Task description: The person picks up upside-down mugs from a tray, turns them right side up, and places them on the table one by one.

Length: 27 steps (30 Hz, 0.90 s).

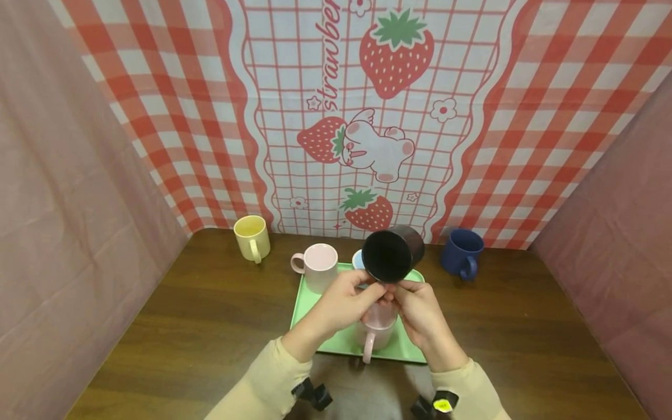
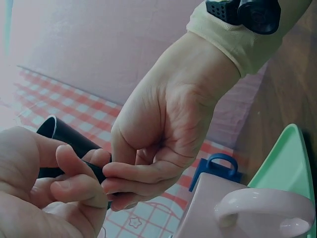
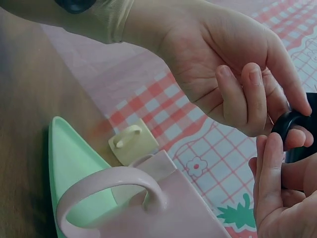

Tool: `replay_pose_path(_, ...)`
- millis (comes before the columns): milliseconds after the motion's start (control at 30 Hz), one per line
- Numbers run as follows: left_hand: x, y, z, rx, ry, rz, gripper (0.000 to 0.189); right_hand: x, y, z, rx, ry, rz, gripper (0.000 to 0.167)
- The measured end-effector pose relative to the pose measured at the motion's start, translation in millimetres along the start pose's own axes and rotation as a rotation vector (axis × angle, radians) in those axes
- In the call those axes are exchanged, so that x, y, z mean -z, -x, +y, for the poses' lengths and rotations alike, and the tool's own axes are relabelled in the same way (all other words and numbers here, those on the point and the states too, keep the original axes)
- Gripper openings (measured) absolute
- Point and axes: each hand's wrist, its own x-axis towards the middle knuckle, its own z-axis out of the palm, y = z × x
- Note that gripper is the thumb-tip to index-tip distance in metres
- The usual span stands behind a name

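Note:
A black mug (image 1: 388, 255) is held up above the green tray (image 1: 336, 344), tilted with its mouth toward the head camera. My left hand (image 1: 343, 300) and right hand (image 1: 422, 309) meet below it. Both grip its black handle (image 3: 286, 124), fingers curled, as the right wrist view shows. In the left wrist view, the left fingers (image 2: 131, 173) pinch at the handle, which they largely cover. Directly beneath the hands stands a pink mug (image 1: 375, 332) on the tray, handle toward me. Another pink mug (image 1: 320, 265) stands at the tray's back left.
A light-blue-topped item (image 1: 358, 259) shows partly behind the black mug. On the brown table (image 1: 173, 338) stand a yellow mug (image 1: 252, 238) at the back left and a dark blue mug (image 1: 462, 252) at the back right. A checked strawberry cloth (image 1: 283, 87) hangs behind.

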Motion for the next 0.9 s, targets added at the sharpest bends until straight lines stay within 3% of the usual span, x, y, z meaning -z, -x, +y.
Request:
replay_pose_path(433, -4.4, -1.1, -1.2, 0.008, 0.054, -0.002, 0.024, 1.0, 0.3, 0.1, 0.018, 0.03, -0.01, 0.037)
replay_pose_path(733, -4.4, -1.9, -2.9, 0.023, 0.075, 0.047, 0.024, 4.3, 0.1, -0.9, 0.024, 0.065, -0.108, 0.034)
replay_pose_path(900, -3.4, -1.9, -2.8, 0.015, 0.086, 0.05, 0.025, 5.0, -1.4, -0.2, 0.019, 0.122, -0.116, 0.029)
